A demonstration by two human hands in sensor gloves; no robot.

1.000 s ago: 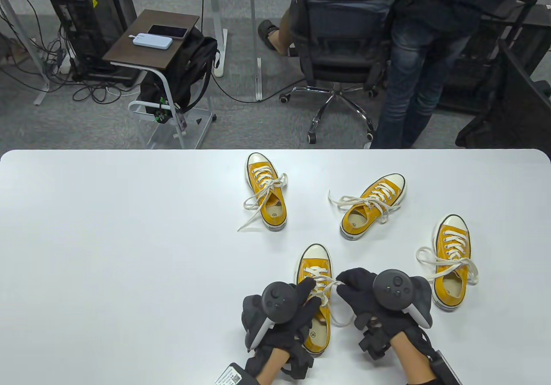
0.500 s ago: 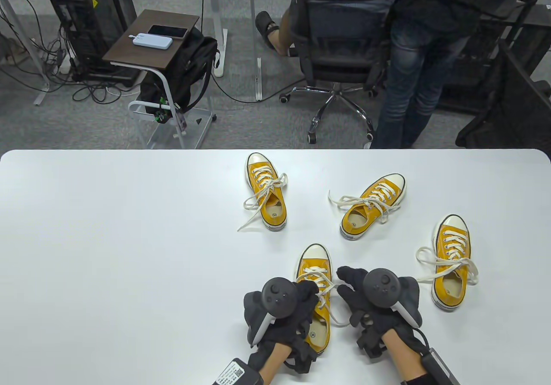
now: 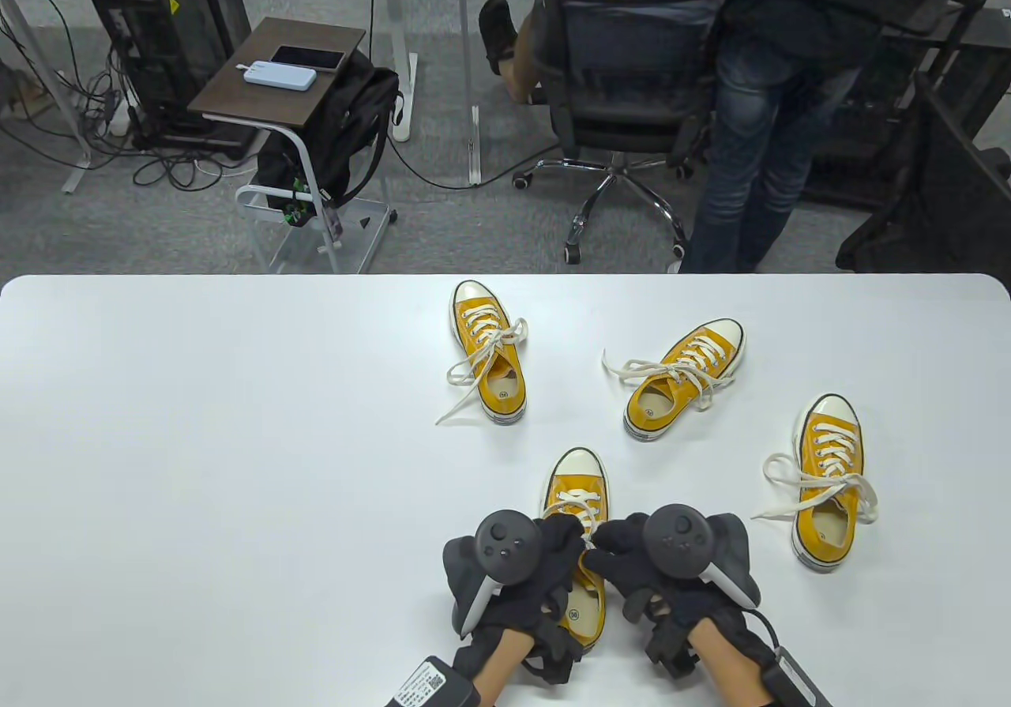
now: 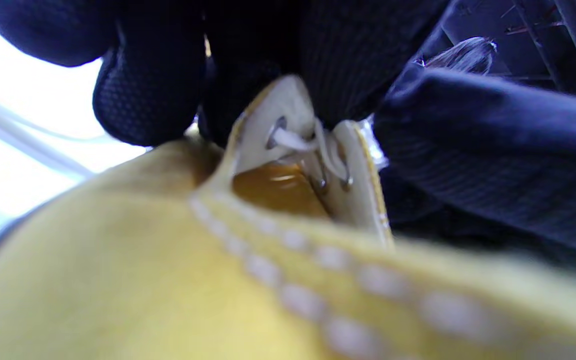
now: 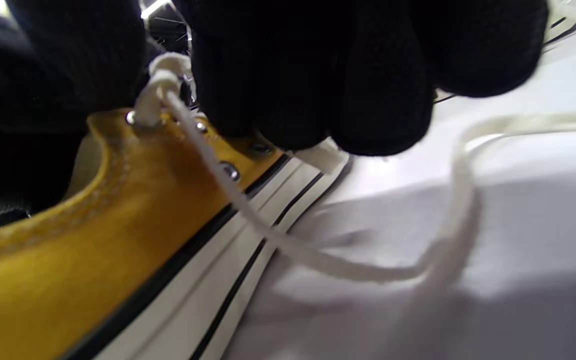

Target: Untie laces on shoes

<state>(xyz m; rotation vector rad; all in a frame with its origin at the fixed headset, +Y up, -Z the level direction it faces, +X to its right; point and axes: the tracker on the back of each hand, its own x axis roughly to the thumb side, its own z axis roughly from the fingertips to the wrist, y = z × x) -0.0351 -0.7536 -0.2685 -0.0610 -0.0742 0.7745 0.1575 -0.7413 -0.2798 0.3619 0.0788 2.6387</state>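
Both gloved hands, left hand [image 3: 521,573] and right hand [image 3: 663,565], are bunched over the nearest yellow canvas sneaker [image 3: 580,502], fingers curled and pinching its white lace [image 5: 248,215] at the top eyelets.

left hand [image 3: 545,561]: fingers curled, pinching; right hand [image 3: 632,557]: fingers curled, pinching; fingertips meeting

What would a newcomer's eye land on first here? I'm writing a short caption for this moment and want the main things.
Four yellow sneakers on the white table, three with loose laces: the far shoe, the angled shoe and the right-hand shoe. Next, at the near edge, the gloved left hand and right hand meet over the laces of the nearest shoe. Behind the table, one person sits in an office chair and another stands.
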